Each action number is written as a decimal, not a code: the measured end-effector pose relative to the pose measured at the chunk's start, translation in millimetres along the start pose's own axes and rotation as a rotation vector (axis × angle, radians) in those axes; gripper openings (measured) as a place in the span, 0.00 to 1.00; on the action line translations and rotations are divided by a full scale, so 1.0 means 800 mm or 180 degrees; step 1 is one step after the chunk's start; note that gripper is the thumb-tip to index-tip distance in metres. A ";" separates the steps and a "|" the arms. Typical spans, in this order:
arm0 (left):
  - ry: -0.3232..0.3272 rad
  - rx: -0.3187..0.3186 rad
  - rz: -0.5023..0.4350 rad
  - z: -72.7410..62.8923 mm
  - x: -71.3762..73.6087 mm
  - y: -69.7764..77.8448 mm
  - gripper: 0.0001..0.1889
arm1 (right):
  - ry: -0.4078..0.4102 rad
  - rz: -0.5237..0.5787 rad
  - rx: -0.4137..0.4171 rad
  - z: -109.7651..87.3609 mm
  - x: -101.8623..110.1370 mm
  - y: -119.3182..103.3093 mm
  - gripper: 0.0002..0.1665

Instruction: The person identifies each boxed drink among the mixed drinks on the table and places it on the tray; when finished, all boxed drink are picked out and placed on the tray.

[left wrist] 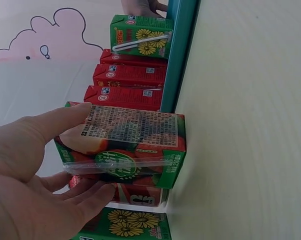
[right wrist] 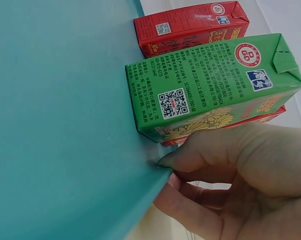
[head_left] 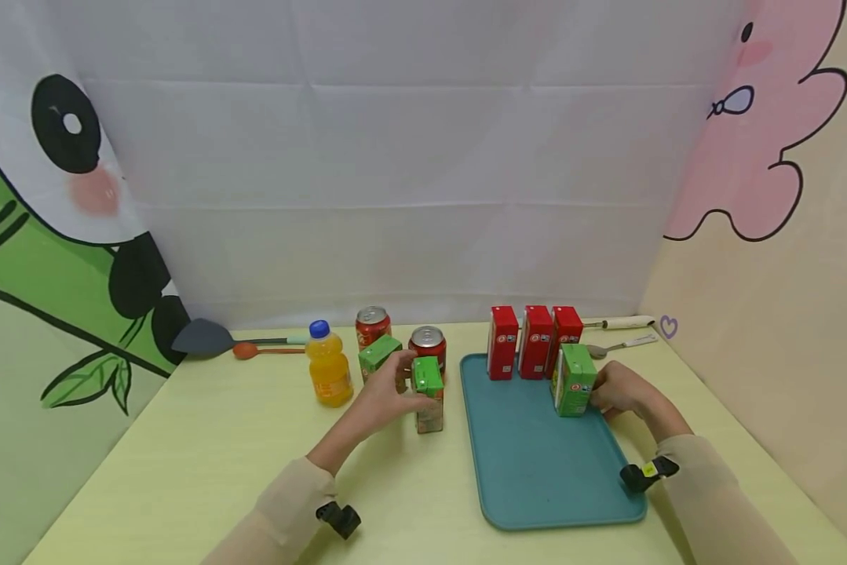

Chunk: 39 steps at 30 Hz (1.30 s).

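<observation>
My left hand [head_left: 395, 390] is at a green-topped juice carton [head_left: 428, 412], which stands upright on the table. In the left wrist view the thumb [left wrist: 65, 120] lies on one face of this carton and the fingers curl round its other side. My right hand [head_left: 622, 390] pinches the right rim of a blue-green tray [head_left: 536, 479], thumb on top and fingers beneath. Right beside that hand, a green drink carton [right wrist: 210, 85] stands on the tray. Several red cartons [head_left: 503, 345] line up at the tray's far end.
Left of the tray stand an orange juice bottle [head_left: 329, 369], another green carton [head_left: 377, 355] and two red cans, one at the back [head_left: 373, 322] and one nearer [head_left: 428, 342]. A dark spatula [head_left: 202, 337] and a red spoon [head_left: 246, 351] lie far left; a metal spoon [head_left: 628, 343] lies far right.
</observation>
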<state>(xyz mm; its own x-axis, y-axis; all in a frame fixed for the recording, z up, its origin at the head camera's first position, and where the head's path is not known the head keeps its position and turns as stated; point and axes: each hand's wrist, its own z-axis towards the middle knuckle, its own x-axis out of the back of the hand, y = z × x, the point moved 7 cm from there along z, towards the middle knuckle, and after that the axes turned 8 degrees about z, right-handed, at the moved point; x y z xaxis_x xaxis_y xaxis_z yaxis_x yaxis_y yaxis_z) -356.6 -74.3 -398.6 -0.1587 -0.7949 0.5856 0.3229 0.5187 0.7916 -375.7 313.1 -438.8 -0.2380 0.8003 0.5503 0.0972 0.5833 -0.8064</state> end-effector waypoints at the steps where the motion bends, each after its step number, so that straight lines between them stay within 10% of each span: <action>1: -0.0004 0.0009 -0.0007 0.000 -0.001 -0.002 0.45 | -0.0001 0.0004 0.0002 0.000 0.000 0.000 0.16; 39: -0.0590 0.0204 -0.0390 0.000 -0.017 -0.038 0.40 | -0.0004 -0.0019 0.0009 -0.001 0.000 -0.002 0.15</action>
<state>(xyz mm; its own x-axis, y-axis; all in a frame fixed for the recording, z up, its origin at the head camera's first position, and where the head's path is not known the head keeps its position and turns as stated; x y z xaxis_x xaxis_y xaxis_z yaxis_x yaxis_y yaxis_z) -364.3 -79.0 -430.4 -0.3636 -0.7849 0.5017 0.2316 0.4455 0.8648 -375.2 312.1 -437.4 -0.2399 0.7967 0.5547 0.0932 0.5876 -0.8038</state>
